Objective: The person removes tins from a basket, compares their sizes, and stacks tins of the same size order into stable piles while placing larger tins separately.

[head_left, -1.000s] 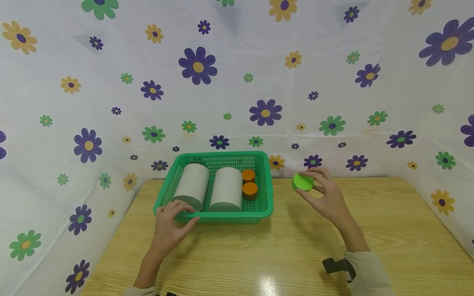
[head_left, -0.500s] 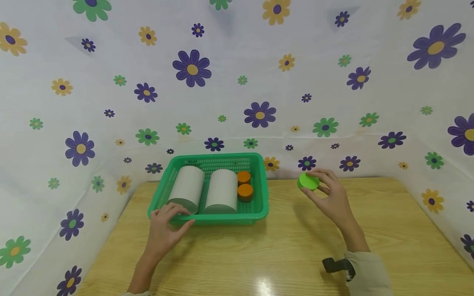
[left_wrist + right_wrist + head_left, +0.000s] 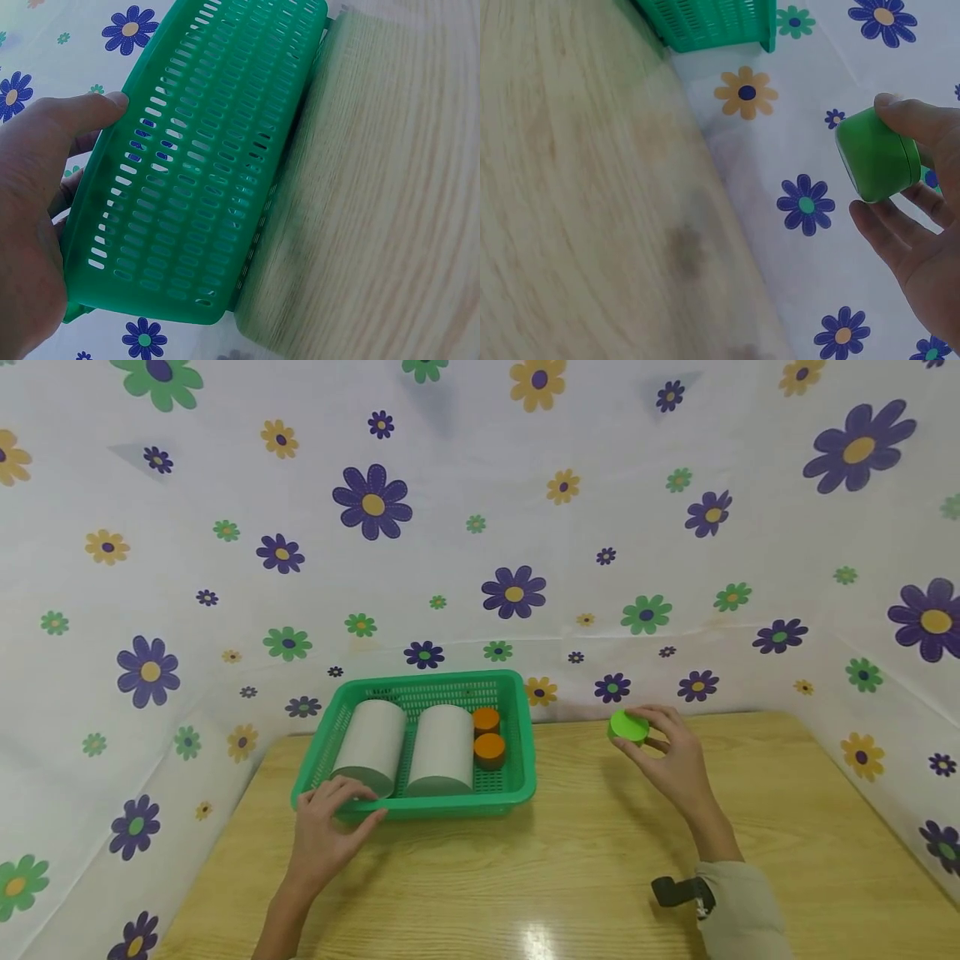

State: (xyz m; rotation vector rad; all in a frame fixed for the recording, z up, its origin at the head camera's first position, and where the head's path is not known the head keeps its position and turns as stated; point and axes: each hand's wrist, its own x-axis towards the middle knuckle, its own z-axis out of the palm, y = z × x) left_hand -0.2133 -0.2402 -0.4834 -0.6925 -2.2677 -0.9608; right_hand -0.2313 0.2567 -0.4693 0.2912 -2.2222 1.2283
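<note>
Flowered white sheeting (image 3: 450, 547) hung behind and on both sides of a wood-grained counter (image 3: 562, 877). Near the counter's back edge, right of the green basket (image 3: 450, 807) and apart from it, the right hand (image 3: 670, 762) pinched a small green tub (image 3: 627, 727) between thumb and fingers, apparently off the surface. The left hand (image 3: 324, 835) gripped the basket's front rim, thumb outside, fingers hooked over it. A slip seemed the likeliest mishap: only fingertips met that curved side, so a loosened pinch might have let the tub drop and roll. A tug on the rim could have sent the white cylinders (image 3: 442, 750) against the orange-topped pieces (image 3: 489, 747). Squat and smooth, the tub showed a flat, round, lime-bright top, with darker sides and a thin seam in the right wrist view.
</note>
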